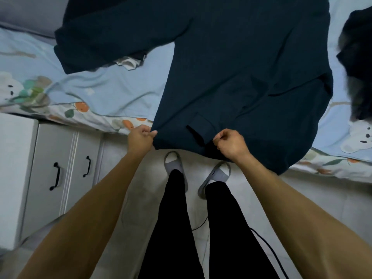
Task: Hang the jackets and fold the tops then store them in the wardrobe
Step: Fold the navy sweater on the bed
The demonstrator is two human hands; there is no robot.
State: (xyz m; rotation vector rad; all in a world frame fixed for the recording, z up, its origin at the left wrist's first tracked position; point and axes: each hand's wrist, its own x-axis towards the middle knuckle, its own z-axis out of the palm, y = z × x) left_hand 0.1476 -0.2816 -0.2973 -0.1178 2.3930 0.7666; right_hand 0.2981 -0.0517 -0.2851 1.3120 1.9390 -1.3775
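The dark teal top (231,77) lies spread on the bed (96,91), stretching away from both hands. The left hand (140,138) pinches its hem corner; the right hand (230,144) pinches the hem nearby.

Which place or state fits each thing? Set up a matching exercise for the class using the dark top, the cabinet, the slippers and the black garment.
Things:
1. dark top
2. cabinet
3. slippers
4. black garment

Places or states:
A. on the feet, on the floor
B. hem pinched by both hands
C. far right on the bed
D. left, beside the bed

Pairs: 1-B, 2-D, 3-A, 4-C
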